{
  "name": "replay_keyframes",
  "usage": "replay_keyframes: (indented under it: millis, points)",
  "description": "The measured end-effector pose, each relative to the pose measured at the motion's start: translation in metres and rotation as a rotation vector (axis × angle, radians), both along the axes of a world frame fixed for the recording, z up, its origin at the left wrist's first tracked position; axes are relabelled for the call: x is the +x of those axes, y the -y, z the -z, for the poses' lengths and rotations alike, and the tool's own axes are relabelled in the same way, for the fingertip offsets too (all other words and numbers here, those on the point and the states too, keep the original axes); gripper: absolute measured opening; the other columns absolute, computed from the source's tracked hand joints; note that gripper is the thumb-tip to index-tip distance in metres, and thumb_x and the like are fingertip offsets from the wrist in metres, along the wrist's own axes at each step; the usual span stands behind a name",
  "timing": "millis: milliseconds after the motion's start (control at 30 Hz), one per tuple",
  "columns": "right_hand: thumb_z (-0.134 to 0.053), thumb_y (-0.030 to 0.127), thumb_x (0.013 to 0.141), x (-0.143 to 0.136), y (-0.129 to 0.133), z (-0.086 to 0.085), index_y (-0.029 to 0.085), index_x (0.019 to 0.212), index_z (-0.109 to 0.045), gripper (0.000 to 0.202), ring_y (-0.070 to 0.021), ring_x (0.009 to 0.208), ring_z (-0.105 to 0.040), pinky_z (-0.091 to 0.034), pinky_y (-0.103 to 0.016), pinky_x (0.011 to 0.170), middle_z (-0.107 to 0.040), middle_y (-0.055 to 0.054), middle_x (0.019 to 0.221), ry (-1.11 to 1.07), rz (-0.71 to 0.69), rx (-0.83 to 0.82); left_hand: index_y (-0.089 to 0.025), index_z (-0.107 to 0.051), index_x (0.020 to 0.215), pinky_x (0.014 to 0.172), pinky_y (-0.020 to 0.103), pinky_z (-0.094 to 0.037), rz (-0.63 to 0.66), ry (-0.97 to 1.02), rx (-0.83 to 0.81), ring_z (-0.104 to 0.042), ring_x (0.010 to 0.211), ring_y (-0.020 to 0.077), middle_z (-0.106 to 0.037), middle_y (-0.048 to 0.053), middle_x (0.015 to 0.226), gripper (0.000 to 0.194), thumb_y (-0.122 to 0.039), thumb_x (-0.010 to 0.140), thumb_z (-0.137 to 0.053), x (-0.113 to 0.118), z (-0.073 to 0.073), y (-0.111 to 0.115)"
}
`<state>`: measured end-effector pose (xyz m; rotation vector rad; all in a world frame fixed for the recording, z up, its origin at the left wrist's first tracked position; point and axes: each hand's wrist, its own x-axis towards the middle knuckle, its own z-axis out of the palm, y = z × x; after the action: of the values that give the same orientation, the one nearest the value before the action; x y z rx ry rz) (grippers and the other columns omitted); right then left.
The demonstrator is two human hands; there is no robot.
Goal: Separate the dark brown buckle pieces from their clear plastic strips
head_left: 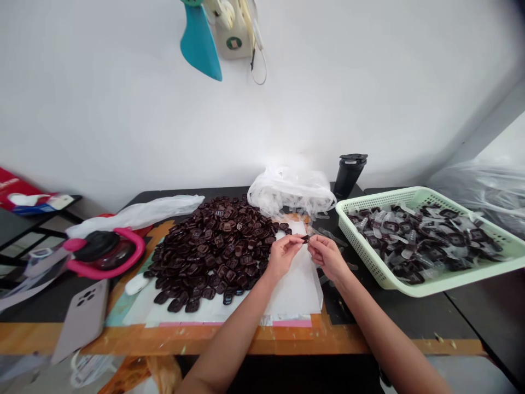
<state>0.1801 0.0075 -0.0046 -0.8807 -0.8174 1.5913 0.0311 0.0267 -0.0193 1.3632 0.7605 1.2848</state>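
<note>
My left hand [284,253] pinches a small dark brown plastic piece [305,239] over the white paper [292,287]. From the other side my right hand [326,254] meets it, its fingers closed at the edge of the same piece; whether a clear strip is between them is too small to tell. Left of my hands lies a large heap of dark brown plastic pieces [217,246]. Behind my hands a white plastic bag [292,189] holds translucent strips, and a few loose clear strips [328,235] lie on the black table near my right hand.
A pale green basket [383,280] with dark pieces joined to clear strips stands at right. A black tumbler [350,175] is behind it. At left are a pink-handled jug [106,251], a phone [84,312] and a white case [136,284]. A fan blade [200,44] hangs above.
</note>
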Motion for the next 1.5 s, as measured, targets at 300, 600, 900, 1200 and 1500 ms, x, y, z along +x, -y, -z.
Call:
replay_keyframes:
  millis: [300,600,900,1200,1500]
  points:
    - [-0.068,0.035,0.074,0.0019,-0.0002,-0.0012,0.017,0.067,-0.051,0.025,-0.0016,0.040,-0.016,-0.008,-0.016,0.036,-0.041,0.006,0.051,-0.037,0.001,-0.001,-0.015,-0.068,0.083,0.089,0.034,-0.048,-0.003,0.033,-0.038,-0.064,0.095,0.0206,-0.069,0.010,0.099,0.017,-0.030,0.077,-0.069,0.0031,-0.0022,0.0020]
    - [-0.066,0.030,0.066,0.0007,0.0003,-0.0045,0.017,0.058,-0.046,0.025,-0.0013,0.036,-0.017,-0.006,-0.015,0.035,-0.039,0.006,0.045,0.012,0.042,-0.108,-0.014,-0.069,0.085,0.086,0.034,-0.050,0.039,0.128,-0.208,-0.064,0.085,0.0173,-0.069,0.007,0.091,0.020,-0.029,0.073,-0.073,0.0070,-0.0044,0.0061]
    - [-0.067,0.032,0.067,0.0016,-0.0007,-0.0038,0.017,0.061,-0.046,0.026,-0.0002,0.036,-0.016,-0.006,-0.014,0.034,-0.041,0.007,0.047,0.003,0.019,-0.131,-0.014,-0.069,0.083,0.089,0.035,-0.048,-0.006,-0.041,-0.031,-0.064,0.097,0.0214,-0.069,0.011,0.100,0.017,-0.030,0.077,-0.069,0.0037,-0.0013,0.0031]
    - [-0.070,0.038,0.072,0.0023,0.0009,-0.0055,0.018,0.065,-0.046,0.032,-0.0020,0.039,-0.015,-0.009,-0.015,0.035,-0.040,0.007,0.050,-0.061,-0.042,-0.042,-0.015,-0.068,0.085,0.090,0.035,-0.050,-0.016,-0.131,0.102,-0.064,0.099,0.0216,-0.067,0.013,0.105,0.017,-0.030,0.081,-0.064,0.0007,-0.0014,0.0038]
    - [-0.072,0.041,0.072,-0.0039,0.0045,-0.0051,0.017,0.066,-0.051,0.032,-0.0021,0.040,-0.018,-0.010,-0.017,0.035,-0.040,0.006,0.053,0.086,0.060,0.064,-0.015,-0.063,0.082,0.082,0.032,-0.052,-0.055,-0.061,0.005,-0.065,0.083,0.0173,-0.067,0.007,0.089,0.020,-0.031,0.073,-0.073,0.0034,-0.0041,0.0050]
